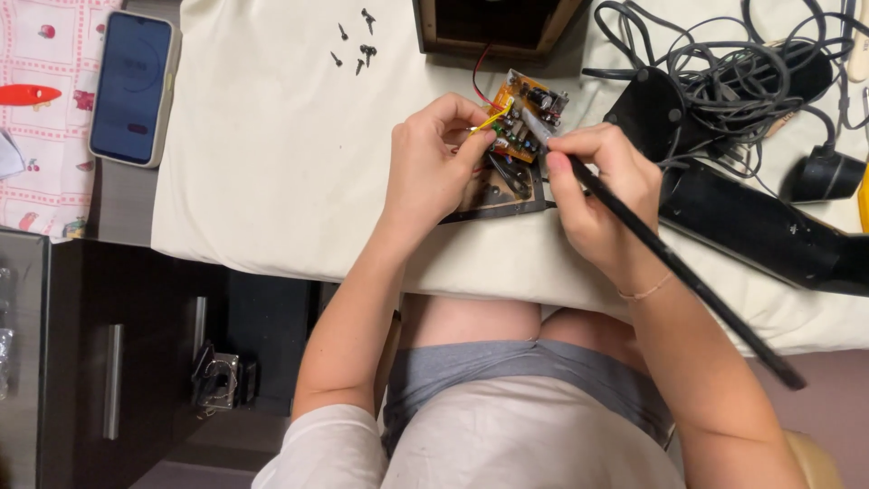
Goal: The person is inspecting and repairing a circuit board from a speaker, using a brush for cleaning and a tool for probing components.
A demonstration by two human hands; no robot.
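My left hand (433, 163) pinches the near-left edge of a small orange circuit board (523, 113) crowded with components, and holds it tilted over a black frame (516, 204) on the cream cloth. My right hand (597, 195) grips a long black rod-shaped tool (688, 276) like a pen. Its pale tip (534, 127) touches the board's middle. Red and yellow wires run from the board toward a wooden box (493, 27) at the far edge.
Several dark screws (358, 45) lie loose on the cloth (272, 145) at the back. A smartphone (131, 86) lies at the far left. A tangle of black cables (724, 72) and a long black casing (760, 231) fill the right. A dark drawer unit (109, 362) stands lower left.
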